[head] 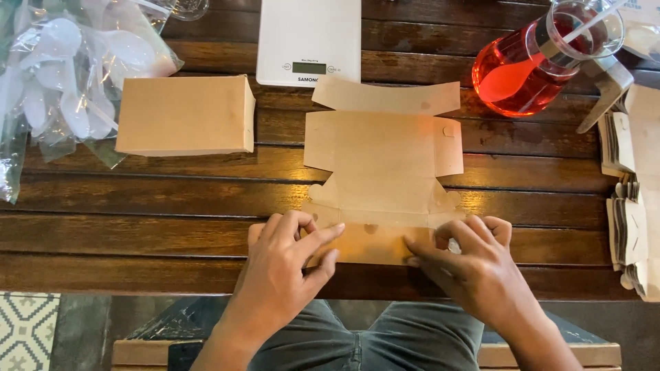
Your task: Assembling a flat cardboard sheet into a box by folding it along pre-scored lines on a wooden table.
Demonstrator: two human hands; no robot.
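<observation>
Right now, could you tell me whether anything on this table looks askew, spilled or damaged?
Nothing stands out. The flat cardboard box blank lies square under the left hand and right hand, the folded box sits intact, and the red liquid stays inside its glass pitcher; no spill shows on the wooden table.

Dark slatted wooden table [172, 206], patterned floor tiles [27, 330]
</observation>
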